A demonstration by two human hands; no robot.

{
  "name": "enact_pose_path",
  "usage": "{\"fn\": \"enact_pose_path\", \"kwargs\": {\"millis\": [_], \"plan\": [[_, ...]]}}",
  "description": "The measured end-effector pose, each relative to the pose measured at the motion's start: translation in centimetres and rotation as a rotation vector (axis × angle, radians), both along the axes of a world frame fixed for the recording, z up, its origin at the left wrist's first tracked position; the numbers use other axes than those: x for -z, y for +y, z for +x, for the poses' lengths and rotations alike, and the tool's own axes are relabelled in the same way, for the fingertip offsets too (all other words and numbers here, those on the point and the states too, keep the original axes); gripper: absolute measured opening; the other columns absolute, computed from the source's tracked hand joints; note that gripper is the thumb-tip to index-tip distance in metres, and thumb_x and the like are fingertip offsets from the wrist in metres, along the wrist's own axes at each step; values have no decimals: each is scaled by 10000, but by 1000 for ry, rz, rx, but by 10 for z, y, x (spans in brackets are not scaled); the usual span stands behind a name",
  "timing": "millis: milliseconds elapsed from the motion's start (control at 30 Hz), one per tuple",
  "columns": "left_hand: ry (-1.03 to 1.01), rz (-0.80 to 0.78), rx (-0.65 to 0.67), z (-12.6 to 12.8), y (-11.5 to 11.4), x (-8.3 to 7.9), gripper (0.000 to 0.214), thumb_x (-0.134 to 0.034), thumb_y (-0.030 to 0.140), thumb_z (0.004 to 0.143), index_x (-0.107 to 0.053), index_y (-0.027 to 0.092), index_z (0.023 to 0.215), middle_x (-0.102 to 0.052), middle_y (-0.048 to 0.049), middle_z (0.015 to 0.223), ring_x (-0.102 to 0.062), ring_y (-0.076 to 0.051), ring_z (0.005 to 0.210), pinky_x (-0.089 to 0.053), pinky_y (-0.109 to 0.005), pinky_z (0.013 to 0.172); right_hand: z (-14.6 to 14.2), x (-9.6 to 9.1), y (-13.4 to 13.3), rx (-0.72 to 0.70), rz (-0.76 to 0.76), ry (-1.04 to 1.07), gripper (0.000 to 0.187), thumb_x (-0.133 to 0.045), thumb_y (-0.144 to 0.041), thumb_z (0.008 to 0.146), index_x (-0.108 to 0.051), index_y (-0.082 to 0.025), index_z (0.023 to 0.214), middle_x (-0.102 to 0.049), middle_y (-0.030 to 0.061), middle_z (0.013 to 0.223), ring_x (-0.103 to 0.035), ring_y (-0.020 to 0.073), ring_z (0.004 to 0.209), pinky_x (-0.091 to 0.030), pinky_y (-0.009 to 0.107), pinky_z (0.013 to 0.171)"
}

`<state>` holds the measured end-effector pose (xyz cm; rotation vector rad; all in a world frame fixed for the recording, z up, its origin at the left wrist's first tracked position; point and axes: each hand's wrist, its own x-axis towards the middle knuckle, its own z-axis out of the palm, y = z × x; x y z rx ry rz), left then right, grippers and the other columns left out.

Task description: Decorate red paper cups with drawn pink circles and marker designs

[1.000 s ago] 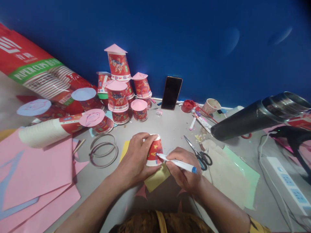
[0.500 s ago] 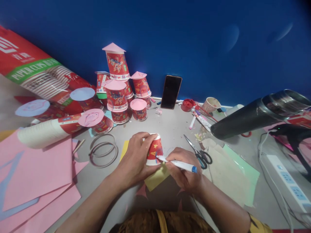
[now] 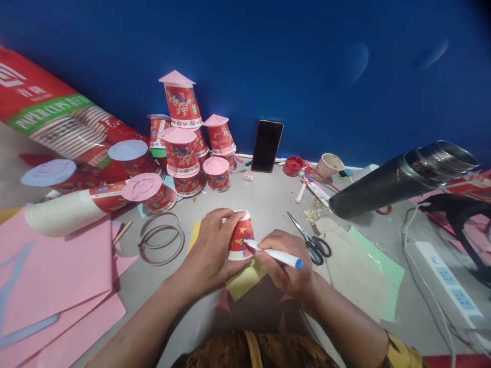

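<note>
My left hand [image 3: 215,243] is wrapped round the left side of a red paper cup [image 3: 238,240], which stands upside down with a gold star on its side. Between the thumb and fingers of my right hand [image 3: 287,263] is a white marker pen [image 3: 278,254] with a blue end. Its tip touches the cup's front. Under the cup and hands lies yellow paper [image 3: 245,282]. Scissors [image 3: 312,243] rest just right of my right hand. Left of my left hand are metal-looking rings [image 3: 161,244].
Stacked cups with pink paper roofs [image 3: 180,135] stand at the back left. A phone [image 3: 267,145] leans on the blue wall. Pink paper [image 3: 65,276] covers the left; a dark thermos [image 3: 387,186] and a power strip [image 3: 448,281] are on the right.
The pen tip has moved slightly up the cup's side, to the left of its earlier spot. The whole view has shifted a little; both hands keep their hold.
</note>
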<state>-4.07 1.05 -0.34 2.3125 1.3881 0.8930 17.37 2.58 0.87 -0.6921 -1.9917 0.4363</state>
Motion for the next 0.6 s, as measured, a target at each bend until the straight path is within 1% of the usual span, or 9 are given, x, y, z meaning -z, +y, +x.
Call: {"fn": "enact_pose_path", "kwargs": {"millis": [100,233,433,600], "plan": [[-4,-1,-14,0,0,1,766,-759,403,889,-360,264,1528,-460,-168,1362,-487,-381,1297,-486,-587,1061,0,1,0,19,-5,9,99,-595,-213,1029,-679,-210,977,-759,45,784,-714,185,684,-555,296,653],[-14,19,-13,0,0,2,777,-761,385,880,-355,272,1533,-462,-165,1368,-491,-383,1295,-484,-599,1059,0,-1,0,0,-8,-1,125,-587,-216,1030,-678,-206,945,-750,39,752,-699,176,646,-541,289,626],[-43,-27,-43,0,-1,-3,769,-792,338,871,-389,297,1524,-441,-149,1387,-484,-365,1325,-487,-562,1093,3,-4,1,82,-27,81,108,-593,-198,1021,-669,-203,943,-737,41,743,-694,172,649,-546,279,629],[-63,-17,-41,0,0,0,783,-800,364,868,-389,316,1533,-438,-145,1392,-480,-370,1334,-500,-564,1091,2,-3,-1,36,-9,81,106,-589,-218,1030,-671,-200,967,-747,47,760,-700,175,659,-555,284,637]]}}
